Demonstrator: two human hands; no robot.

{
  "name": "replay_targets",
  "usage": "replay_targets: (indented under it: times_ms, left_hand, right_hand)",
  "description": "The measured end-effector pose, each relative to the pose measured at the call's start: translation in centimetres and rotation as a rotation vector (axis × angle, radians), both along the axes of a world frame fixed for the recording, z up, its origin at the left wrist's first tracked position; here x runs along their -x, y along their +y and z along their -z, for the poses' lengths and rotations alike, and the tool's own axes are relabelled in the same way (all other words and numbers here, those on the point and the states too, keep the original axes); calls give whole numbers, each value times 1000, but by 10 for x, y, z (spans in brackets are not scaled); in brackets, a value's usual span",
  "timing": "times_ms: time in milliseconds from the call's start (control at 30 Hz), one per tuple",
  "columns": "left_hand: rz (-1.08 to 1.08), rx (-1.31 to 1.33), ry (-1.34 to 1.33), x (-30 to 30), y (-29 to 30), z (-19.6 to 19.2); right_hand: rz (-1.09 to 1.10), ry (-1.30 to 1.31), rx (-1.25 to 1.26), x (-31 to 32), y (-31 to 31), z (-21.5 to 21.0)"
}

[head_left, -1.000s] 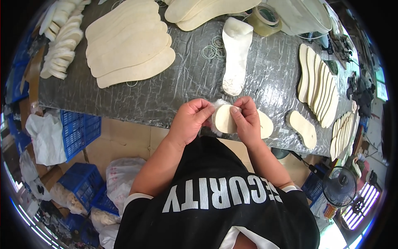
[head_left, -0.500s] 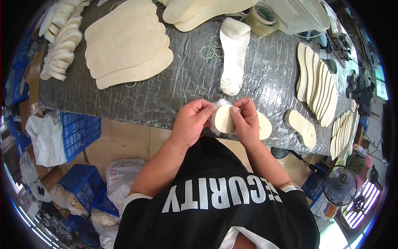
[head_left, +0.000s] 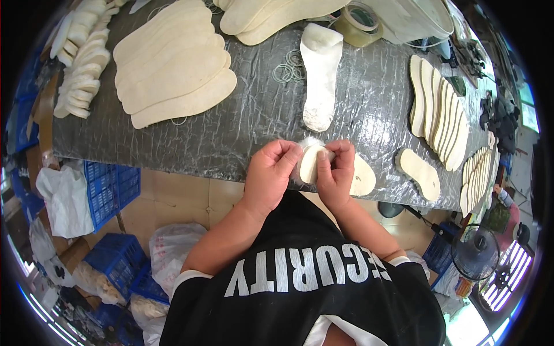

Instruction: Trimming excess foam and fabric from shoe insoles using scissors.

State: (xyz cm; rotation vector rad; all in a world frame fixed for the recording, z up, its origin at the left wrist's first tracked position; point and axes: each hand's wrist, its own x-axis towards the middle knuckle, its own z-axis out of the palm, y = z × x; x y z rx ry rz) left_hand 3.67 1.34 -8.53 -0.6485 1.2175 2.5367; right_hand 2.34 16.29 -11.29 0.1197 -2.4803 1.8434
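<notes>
While left hand (head_left: 270,173) and right hand (head_left: 337,173) pinch small insole (head_left: 307,164) with white fluff at near edge of table (head_left: 242,124), piece looks mid-work. Fleece-covered insole (head_left: 319,75) lies beyond, seemingly finished; stacked bare insoles (head_left: 173,81) far left of it, untouched.

Two hands seen: left hand (head_left: 270,173), right hand (head_left: 336,168). One small insole (head_left: 309,164) held between them. One fluffy white sock shape (head_left: 319,75) above grip. One tape roll (head_left: 358,24) far above. Two blue crates (head_left: 112,190) counted lower left.
</notes>
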Motion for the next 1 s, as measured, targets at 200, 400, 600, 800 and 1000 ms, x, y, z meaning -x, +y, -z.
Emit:
replay_targets:
  times_ms: [200, 400, 600, 800, 1000]
  left_hand:
    - [-70, -133, 99, -12, 4, -4]
    - [-16, 55, 285, -19, 6, 1]
    - [66, 429, 125, -18, -5, 2]
    - [-66, 304, 110, -31, -23, 25]
    - [-113, 267, 74, -32, -28, 38]
  right_hand:
    - [50, 152, -47, -3, -5, 11]
    - [39, 236, -139, -7, -9, 6]
    - [-97, 311, -314, -4, -7, -14]
    - [-304, 178, -468, 10, 19, -19]
    - [-369, 54, -537, 19, 16, -16]
